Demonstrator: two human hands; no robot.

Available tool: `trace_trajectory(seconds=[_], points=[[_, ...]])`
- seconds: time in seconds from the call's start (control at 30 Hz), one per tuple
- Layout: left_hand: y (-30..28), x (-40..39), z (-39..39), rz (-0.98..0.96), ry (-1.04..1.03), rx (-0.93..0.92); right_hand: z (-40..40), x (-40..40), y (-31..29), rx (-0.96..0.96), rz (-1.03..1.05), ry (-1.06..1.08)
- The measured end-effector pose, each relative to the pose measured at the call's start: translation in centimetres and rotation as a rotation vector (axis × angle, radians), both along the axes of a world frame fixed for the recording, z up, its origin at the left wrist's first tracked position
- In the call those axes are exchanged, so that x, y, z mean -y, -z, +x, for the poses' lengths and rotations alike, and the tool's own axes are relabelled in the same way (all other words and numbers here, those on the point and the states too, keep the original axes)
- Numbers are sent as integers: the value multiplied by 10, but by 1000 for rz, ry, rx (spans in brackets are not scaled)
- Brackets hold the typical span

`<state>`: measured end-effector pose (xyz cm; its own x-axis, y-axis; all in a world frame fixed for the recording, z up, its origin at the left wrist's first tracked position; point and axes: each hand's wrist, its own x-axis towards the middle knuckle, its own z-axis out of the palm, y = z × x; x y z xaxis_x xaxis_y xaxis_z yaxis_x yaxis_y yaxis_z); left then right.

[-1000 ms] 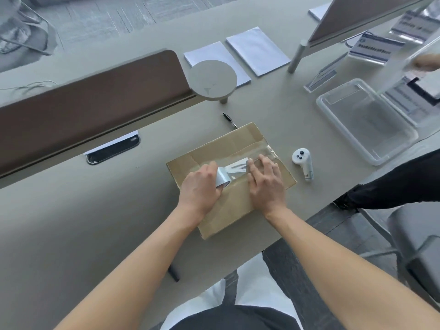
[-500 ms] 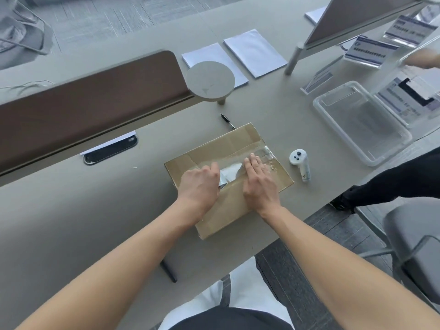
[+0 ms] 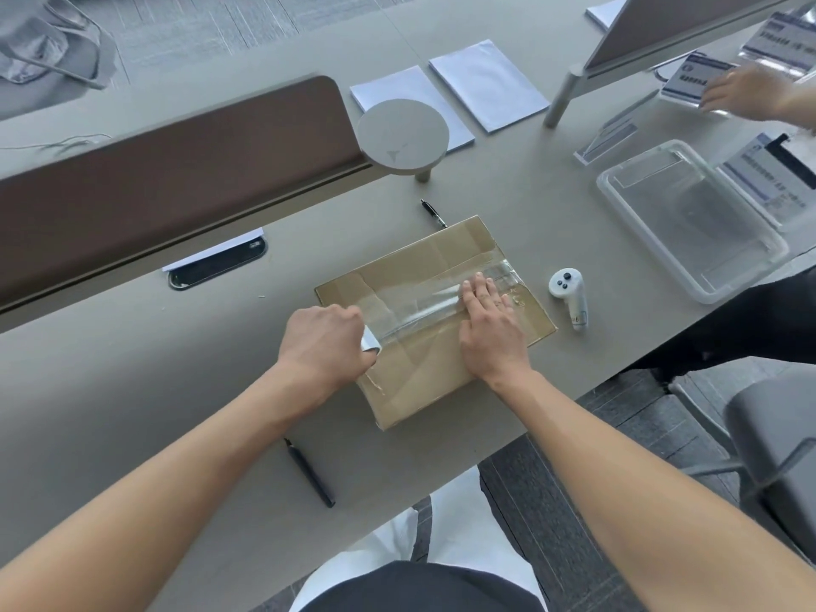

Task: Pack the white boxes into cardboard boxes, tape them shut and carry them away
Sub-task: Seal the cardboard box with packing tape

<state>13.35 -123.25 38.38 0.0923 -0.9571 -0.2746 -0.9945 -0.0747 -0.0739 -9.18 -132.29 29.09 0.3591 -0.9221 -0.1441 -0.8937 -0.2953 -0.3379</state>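
A closed brown cardboard box lies flat on the grey table in front of me. A strip of clear tape runs along its top seam. My left hand grips the tape roll at the box's left edge, the roll mostly hidden in the fist. My right hand lies flat with straight fingers, pressing the tape down on the right half of the box. No white boxes show; the box's contents are hidden.
A white controller lies right of the box, a clear plastic tray beyond it. One pen lies behind the box, another pen near the table's front edge. Another person's hand handles cards at the far right. A brown divider stands at left.
My left hand has pulled the tape roll leftward to the box's left edge, laying a longer strip along the seam. My right hand stays pressing on the right half.
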Motion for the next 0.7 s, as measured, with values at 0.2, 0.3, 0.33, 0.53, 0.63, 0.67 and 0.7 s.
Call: trace_trajectory(seconds=[0.2, 0.3, 0.33, 0.53, 0.63, 0.67, 0.7], points=[[15, -39, 37, 85, -129, -27, 0, -1, 3, -9, -11, -8], [23, -44, 38, 81, -133, -39, 0, -1, 2, -12, 2, -17], [24, -44, 38, 79, -134, -38, 0, -1, 1, -9, 20, -26], [40, -47, 43, 90, -116, -36, -2, 0, -4, -19, 86, -45], [52, -48, 44, 95, -119, -45, 7, -3, -4, -83, 61, -28], [55, -49, 44, 96, -122, -47, 10, -4, -3, -110, 48, -25], [59, -50, 43, 95, -125, -49, 12, -6, -2, -136, 40, -21]])
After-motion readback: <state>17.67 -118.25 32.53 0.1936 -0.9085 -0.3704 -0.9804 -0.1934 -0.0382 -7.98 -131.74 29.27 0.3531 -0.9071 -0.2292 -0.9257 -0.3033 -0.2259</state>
